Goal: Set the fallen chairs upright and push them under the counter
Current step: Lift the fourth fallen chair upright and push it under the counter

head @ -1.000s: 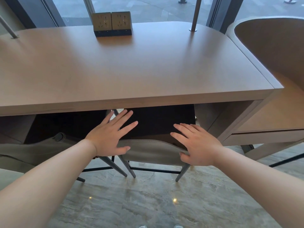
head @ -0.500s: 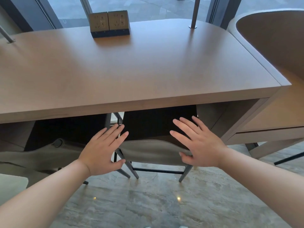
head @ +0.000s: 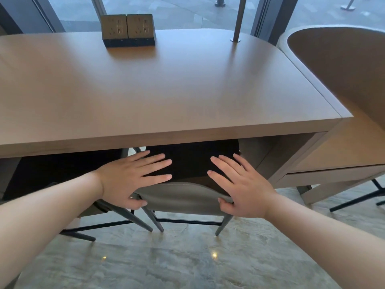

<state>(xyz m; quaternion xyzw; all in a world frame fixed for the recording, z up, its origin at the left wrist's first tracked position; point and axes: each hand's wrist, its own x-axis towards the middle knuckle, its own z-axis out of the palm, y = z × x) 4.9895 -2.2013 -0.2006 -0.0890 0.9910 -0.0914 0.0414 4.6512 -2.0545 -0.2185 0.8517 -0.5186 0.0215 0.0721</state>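
— Two chairs, as far as we can see: where does the grey chair (head: 183,197) stand?

— Upright, its seat tucked beneath the front edge of the worktop (head: 166,90), its legs on the marble floor (head: 187,263). We see its curved backrest between our palms.

— And our hands?

— Our left hand (head: 127,180) lies at the backrest's left end, fingers straight and spread, thumb against the rim. Our right hand (head: 239,184) does likewise at the right end, thumb tip touching the rim. Neither closes round anything.

— The second chair (head: 98,207)?

— Just left of the first, also beneath the worktop, mostly hidden by our left forearm.

— Beyond that?

— We see a socket block (head: 128,30) and a metal post (head: 238,19) at the far edge, and a curved booth seat (head: 341,65) to the right.
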